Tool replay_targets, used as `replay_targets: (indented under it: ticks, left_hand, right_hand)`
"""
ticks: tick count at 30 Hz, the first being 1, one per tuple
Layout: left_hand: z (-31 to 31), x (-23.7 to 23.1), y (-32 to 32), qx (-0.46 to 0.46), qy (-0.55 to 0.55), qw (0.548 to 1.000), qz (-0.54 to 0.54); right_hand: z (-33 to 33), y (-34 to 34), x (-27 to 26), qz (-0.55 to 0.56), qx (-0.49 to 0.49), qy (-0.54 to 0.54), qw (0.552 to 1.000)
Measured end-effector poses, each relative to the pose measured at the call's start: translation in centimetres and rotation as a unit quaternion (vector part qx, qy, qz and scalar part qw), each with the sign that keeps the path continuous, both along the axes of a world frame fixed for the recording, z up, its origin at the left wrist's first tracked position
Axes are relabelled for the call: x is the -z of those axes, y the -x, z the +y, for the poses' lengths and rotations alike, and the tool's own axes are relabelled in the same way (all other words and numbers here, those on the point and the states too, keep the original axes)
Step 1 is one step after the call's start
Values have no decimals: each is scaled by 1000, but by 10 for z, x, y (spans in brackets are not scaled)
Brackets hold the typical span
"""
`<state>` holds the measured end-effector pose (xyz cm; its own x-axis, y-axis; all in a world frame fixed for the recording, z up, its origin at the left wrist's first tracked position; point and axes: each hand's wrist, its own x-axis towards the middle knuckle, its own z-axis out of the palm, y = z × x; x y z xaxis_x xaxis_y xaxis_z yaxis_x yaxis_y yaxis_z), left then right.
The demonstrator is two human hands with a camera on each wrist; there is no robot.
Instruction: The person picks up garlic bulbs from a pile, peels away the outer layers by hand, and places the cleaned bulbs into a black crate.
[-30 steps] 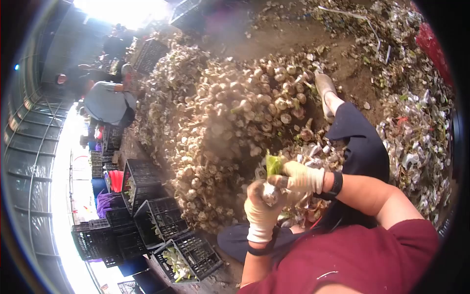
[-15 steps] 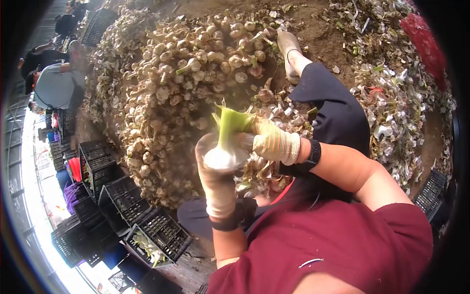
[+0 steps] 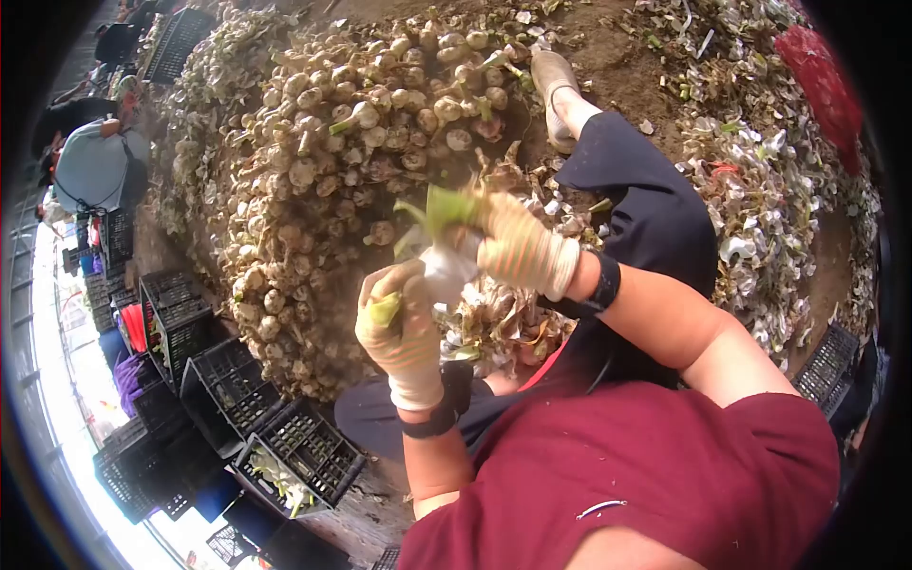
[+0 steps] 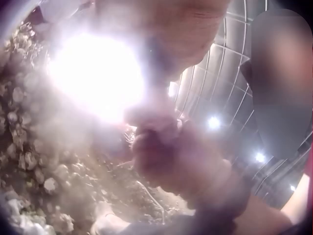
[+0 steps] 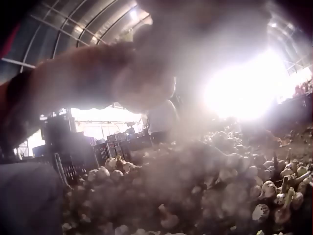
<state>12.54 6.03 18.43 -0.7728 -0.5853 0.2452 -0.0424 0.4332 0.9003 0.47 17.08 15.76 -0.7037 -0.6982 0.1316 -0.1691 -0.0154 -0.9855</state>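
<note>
A white garlic bulb (image 3: 448, 271) with green leaves (image 3: 448, 211) is between the two gloved hands in the head view, blurred by motion. My left hand (image 3: 399, 332) holds the bulb at its lower side, and a yellow-green leaf scrap (image 3: 385, 309) lies against its curled fingers. From the right, my right hand (image 3: 527, 249) pinches the green leaves at the top; its fingertips are partly hidden behind them. Both wrist views are hazy with glare, and the bulb is lost in them. Behind the hands spreads a large heap of garlic bulbs (image 3: 332, 171).
Black plastic crates (image 3: 304, 446) line the left, one with trimmed garlic (image 3: 280, 475) in it. Peeled skins (image 3: 750, 247) cover the ground on the right, near a red mesh bag (image 3: 822, 90). My outstretched leg (image 3: 646, 190) borders the heap. Another person (image 3: 100, 166) sits at the far left.
The head view has swung, so the heap and crates sit further left. The garlic, first low between the hands, was raised with leaves upright; now it tilts, and a leaf scrap shows at the left hand.
</note>
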Motion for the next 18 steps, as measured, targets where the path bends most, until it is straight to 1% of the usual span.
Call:
replay_targets:
  ticks: [1, 2, 3, 4, 5, 6, 7, 8, 9, 10, 11, 12, 13, 14, 15, 16, 17, 18]
  left_hand:
    - [4, -5, -1, 0, -34, 999, 17]
    - [6, -9, -6, -4, -156, 988, -1]
    - [-3, 1, -9, 43, -167, 984, 37]
    - [-9, 9, -12, 45, -212, 973, 78]
    - [-14, 14, -15, 47, -255, 958, 120]
    - [-16, 4, -15, 41, -251, 961, 114]
    - [-12, -6, -14, -110, -281, 951, 68]
    - [-24, -2, -18, -122, -358, 919, 107]
    - [-38, 1, -22, -133, -430, 881, 148]
    - [-45, -2, -25, -170, -429, 879, 122]
    - [-56, 11, -35, -240, -359, 897, 95]
    - [-59, 8, -41, -260, -394, 876, 102]
    - [-62, 5, -47, -279, -429, 852, 108]
    - [-64, 4, -53, -282, -425, 853, 110]
    - [-67, 3, -60, -285, -428, 852, 103]
    - [-67, 2, -67, -289, -432, 849, 98]
    - [-69, 0, -73, -294, -430, 847, 101]
    - [-73, -3, -79, -319, -422, 841, 112]
  right_hand:
    - [-3, 3, 16, 1, 10, -49, 999]
    - [-8, 2, 28, 6, 1, -40, 999]
    - [-13, 1, 33, 11, -8, -30, 999]
    - [-12, 1, 28, 25, -81, -112, 990]
    - [-9, 0, 19, 39, -154, -193, 968]
    - [-3, -5, 6, 3, -216, -169, 962]
    - [-4, -12, 8, 76, -284, -97, 951]
    - [-2, -14, 9, 65, -288, 29, 955]
    - [0, -14, 10, 52, -289, 155, 943]
    - [2, -7, 16, 52, -299, 160, 939]
    - [2, 7, 26, -277, -243, 271, 889]
    - [-1, 13, 27, -573, -156, 345, 727]
    - [-3, 16, 16, -359, -47, 160, 918]
    - [-7, 10, 21, -224, -132, 54, 964]
    - [-10, 3, 26, -79, -212, -53, 973]
    - [-12, 2, 20, -134, -224, -101, 960]
    - [-8, -25, 38, 165, -278, -170, 931]
    - [-9, -34, 36, 214, -302, -158, 915]
